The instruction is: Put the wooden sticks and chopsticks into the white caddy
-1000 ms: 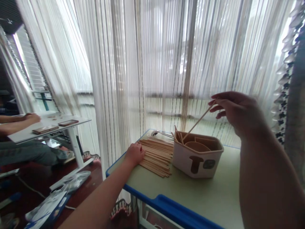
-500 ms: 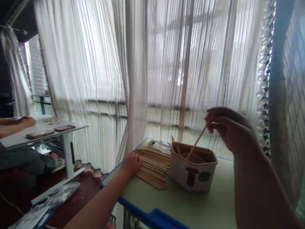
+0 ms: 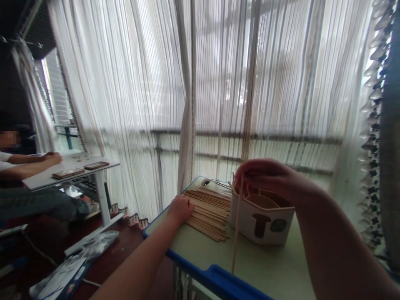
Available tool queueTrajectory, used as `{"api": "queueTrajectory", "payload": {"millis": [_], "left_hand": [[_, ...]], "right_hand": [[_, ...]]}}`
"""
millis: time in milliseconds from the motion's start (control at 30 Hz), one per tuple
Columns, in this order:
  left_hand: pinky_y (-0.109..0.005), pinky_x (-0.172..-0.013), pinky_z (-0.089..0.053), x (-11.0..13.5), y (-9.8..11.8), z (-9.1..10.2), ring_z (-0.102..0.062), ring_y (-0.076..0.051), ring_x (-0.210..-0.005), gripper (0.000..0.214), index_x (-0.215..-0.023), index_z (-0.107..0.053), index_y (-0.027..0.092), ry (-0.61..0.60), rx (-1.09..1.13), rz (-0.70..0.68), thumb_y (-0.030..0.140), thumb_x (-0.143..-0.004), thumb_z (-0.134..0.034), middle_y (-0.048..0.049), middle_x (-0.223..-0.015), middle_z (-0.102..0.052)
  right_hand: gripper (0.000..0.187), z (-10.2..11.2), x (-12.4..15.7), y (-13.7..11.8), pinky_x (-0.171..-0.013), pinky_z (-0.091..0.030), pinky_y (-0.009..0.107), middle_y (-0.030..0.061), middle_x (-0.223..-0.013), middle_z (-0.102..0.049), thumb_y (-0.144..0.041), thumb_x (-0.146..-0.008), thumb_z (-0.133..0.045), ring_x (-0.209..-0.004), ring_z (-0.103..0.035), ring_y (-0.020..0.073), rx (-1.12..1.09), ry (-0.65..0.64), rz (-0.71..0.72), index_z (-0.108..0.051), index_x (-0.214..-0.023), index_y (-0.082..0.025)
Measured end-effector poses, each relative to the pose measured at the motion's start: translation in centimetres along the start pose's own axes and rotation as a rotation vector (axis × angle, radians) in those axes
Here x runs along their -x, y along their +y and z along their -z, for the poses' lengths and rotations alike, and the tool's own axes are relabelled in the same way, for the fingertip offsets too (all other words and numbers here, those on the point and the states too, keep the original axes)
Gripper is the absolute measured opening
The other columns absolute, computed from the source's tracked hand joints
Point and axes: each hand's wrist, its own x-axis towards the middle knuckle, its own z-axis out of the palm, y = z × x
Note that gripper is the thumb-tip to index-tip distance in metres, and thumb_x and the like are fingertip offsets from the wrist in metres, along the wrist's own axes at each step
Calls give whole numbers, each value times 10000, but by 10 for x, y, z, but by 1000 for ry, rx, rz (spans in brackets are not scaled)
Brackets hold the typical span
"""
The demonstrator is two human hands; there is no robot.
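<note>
My right hand (image 3: pixel 265 177) pinches one thin wooden chopstick (image 3: pixel 237 229) near its top. The stick hangs almost upright in front of a white box (image 3: pixel 259 225) with wooden-coloured inside walls, its lower tip near the blue table edge. My left hand (image 3: pixel 181 208) rests at the left ends of a row of chopsticks (image 3: pixel 209 212) laid side by side on the table. Its fingers are curled, and what lies under them is hidden. A few sticks (image 3: pixel 231 183) lean in the box's left corner, partly behind my right hand.
A metal spoon (image 3: pixel 206 182) lies behind the row. The small pale table (image 3: pixel 203 252) has a raised blue rim. Sheer curtains (image 3: pixel 218 104) hang close behind it. To the left a person's hands (image 3: pixel 53 158) rest over a white table (image 3: pixel 34 180). Plastic bags (image 3: pixel 93 246) lie on the floor.
My right hand has moved left and down, bringing the chopstick out of the box to its front left. The stick now hangs nearly upright. My left hand stays at the row.
</note>
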Motion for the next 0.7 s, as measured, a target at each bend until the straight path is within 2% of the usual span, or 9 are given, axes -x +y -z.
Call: {"api": "queueTrajectory", "payload": {"millis": [67, 167, 233, 300, 333, 433, 500, 567, 700], "left_hand": [[-304, -833, -406, 0, 0, 1, -561, -207, -916, 184, -764, -613, 164, 4, -1, -13, 271, -829, -478, -84, -909, -635], [-308, -819, -409, 0, -1, 0, -560, -206, -899, 193, -754, -611, 167, 17, 5, -29, 283, -828, -477, -86, -897, -634], [-312, -815, -409, -1, -2, -2, -559, -209, -892, 195, -744, -608, 168, 25, 8, -37, 289, -825, -479, -87, -886, -633], [-313, -809, -410, -2, -3, -3, -558, -210, -884, 193, -738, -604, 168, 32, 8, -47, 291, -822, -481, -86, -876, -631], [-312, -805, -411, -2, -3, -4, -558, -210, -880, 192, -736, -601, 167, 34, 8, -51, 292, -821, -482, -87, -872, -631], [-310, -798, -411, -2, -3, -4, -559, -207, -876, 185, -735, -596, 167, 33, 7, -50, 291, -817, -486, -89, -876, -628], [-307, -801, -410, -2, -3, -4, -559, -206, -883, 178, -739, -594, 168, 32, 12, -47, 291, -815, -491, -88, -886, -627], [-307, -802, -410, -2, -3, -3, -558, -208, -890, 183, -740, -592, 169, 30, 21, -46, 300, -818, -492, -87, -893, -625], [-314, -804, -414, -1, -3, -2, -553, -216, -894, 193, -736, -590, 170, 22, 29, -41, 310, -820, -487, -85, -883, -622]], "right_hand": [[225, 4, -1, 1, -582, -495, 259, 39, -810, -672, -330, -759, -620, -674, -622, 130, 0, 203, 73, -636, -923, -177], [163, 12, 1, 1, -520, -456, 251, 8, -775, -638, -253, -749, -583, -633, -597, 120, 59, 649, 262, -633, -899, -217], [144, 17, 4, 0, -498, -428, 252, 3, -764, -620, -218, -766, -552, -603, -574, 111, 180, 941, 389, -639, -879, -240], [154, 22, 6, 1, -497, -419, 260, 4, -774, -609, -231, -801, -525, -600, -559, 110, 316, 1119, 461, -642, -895, -267], [158, 24, 7, 1, -498, -422, 264, 6, -785, -606, -250, -815, -516, -607, -559, 114, 364, 1160, 461, -639, -909, -279], [155, 29, 3, 6, -492, -450, 275, 18, -818, -624, -316, -818, -523, -638, -585, 137, 418, 1145, 345, -628, -924, -271], [181, 31, -1, 12, -485, -469, 279, 34, -832, -652, -339, -800, -543, -650, -610, 150, 447, 1064, 229, -628, -922, -236], [235, 32, -6, 19, -496, -483, 278, 50, -845, -673, -358, -794, -542, -665, -626, 156, 498, 898, 110, -631, -948, -205], [305, 27, -14, 32, -562, -486, 278, 53, -753, -686, -395, -789, -535, -655, -629, 156, 736, 452, -148, -672, -953, -177]]}}
